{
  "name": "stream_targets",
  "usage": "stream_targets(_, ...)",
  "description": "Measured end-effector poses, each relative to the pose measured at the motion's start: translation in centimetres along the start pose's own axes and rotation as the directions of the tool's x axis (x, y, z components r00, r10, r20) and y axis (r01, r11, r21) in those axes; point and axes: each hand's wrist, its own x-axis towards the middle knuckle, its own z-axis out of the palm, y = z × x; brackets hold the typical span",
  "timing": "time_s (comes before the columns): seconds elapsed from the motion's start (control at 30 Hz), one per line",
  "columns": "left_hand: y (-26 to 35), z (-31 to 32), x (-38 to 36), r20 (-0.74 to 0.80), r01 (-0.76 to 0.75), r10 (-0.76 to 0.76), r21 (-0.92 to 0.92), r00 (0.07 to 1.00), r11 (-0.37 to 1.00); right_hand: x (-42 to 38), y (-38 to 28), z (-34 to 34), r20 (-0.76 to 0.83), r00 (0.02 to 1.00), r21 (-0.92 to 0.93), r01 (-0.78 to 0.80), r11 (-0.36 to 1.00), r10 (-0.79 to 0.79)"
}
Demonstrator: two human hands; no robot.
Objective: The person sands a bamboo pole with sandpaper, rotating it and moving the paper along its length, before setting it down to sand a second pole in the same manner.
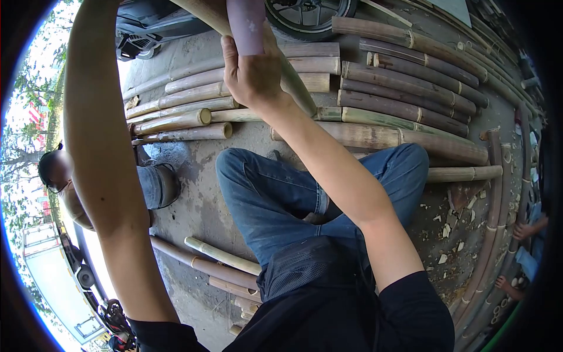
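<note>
My right hand (255,79) reaches up to the top middle, fingers closed round a bamboo pole (299,88) that slants down to the right behind it. The thumb lies along the near side. A smooth lilac piece (246,29) with a small pale mark covers part of the fingers; what it is I cannot make out. My left arm rises along the left side and leaves the picture at the top, so my left hand is out of view.
My crossed legs (252,193) are on the concrete floor. Cut bamboo lengths (404,88) lie ahead and right, with shorter pieces (217,270) at left. A wheel (308,14) stands beyond. A person (56,170) is at left; another person's hands (516,287) show at right. Chips (448,232) litter the floor.
</note>
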Motion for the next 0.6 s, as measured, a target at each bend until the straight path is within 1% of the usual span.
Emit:
stream_targets(0.07, 0.0, 0.1, 0.2, 0.001, 0.005, -0.004, -0.014, 1.000, 1.000, -3.7, 2.1, -0.7, -0.049, 0.999, -0.070, -0.012, 0.998, 0.008)
stream_targets(0.17, -0.1, 0.1, 0.5, 0.011, 0.012, -0.012, -0.023, 1.000, 1.000, -8.5, 4.5, -1.5, -0.006, 0.999, -0.134, -0.040, 0.990, 0.040)
stream_targets(0.2, -0.2, -0.1, 0.5, 0.012, 0.016, -0.016, -0.024, 1.000, 1.000, -9.9, 5.0, -1.8, -0.013, 0.999, -0.133, -0.044, 0.990, 0.043)
stream_targets(0.23, -0.3, -0.1, 0.6, 0.016, 0.020, -0.019, -0.025, 1.000, 1.000, -11.3, 5.5, -2.3, 0.080, 0.977, -0.093, -0.189, 0.978, 0.196)
stream_targets(0.27, -0.4, -0.2, 0.7, 0.020, 0.021, -0.021, -0.027, 1.000, 0.999, -12.7, 6.1, -2.8, 0.176, 0.924, -0.067, -0.333, 0.941, 0.339)
stream_targets(0.3, -0.5, -0.1, 0.8, 0.023, 0.025, -0.024, -0.032, 0.999, 0.999, -13.8, 6.9, -3.5, 0.165, 0.924, -0.068, -0.337, 0.939, 0.344)
stream_targets(0.33, -0.7, -0.1, 0.8, 0.028, 0.031, -0.030, -0.037, 0.999, 0.999, -15.0, 7.7, -4.3, 0.261, 0.843, -0.149, -0.446, 0.882, 0.470)
stream_targets(0.37, -1.0, -0.1, 0.9, 0.029, 0.038, -0.037, -0.045, 0.999, 0.998, -16.5, 8.7, -5.0, 0.341, 0.734, -0.241, -0.535, 0.810, 0.587)
stream_targets(0.4, -1.3, 0.0, 0.8, 0.029, 0.041, -0.040, -0.049, 0.999, 0.998, -18.0, 9.4, -5.7, 0.333, 0.735, -0.245, -0.538, 0.807, 0.591)
stream_targets(0.47, -2.0, -0.1, 1.0, 0.021, 0.052, -0.051, -0.068, 0.998, 0.996, -21.5, 11.4, -6.4, 0.294, 0.577, -0.380, -0.661, 0.647, 0.762)
stream_targets(0.53, -2.3, 0.0, 0.8, 0.023, 0.065, -0.064, -0.076, 0.998, 0.995, -25.5, 14.1, -7.1, 0.284, 0.598, -0.288, -0.693, 0.661, 0.750)
stream_targets(0.57, -2.4, -0.1, 0.7, 0.022, 0.070, -0.069, -0.075, 0.997, 0.995, -25.6, 15.0, -7.7, 0.300, 0.759, -0.193, -0.545, 0.816, 0.578)
stream_targets(0.6, -2.5, -0.1, 0.8, 0.021, 0.072, -0.071, -0.076, 0.997, 0.995, -25.7, 15.5, -7.3, 0.297, 0.762, -0.188, -0.544, 0.818, 0.575)
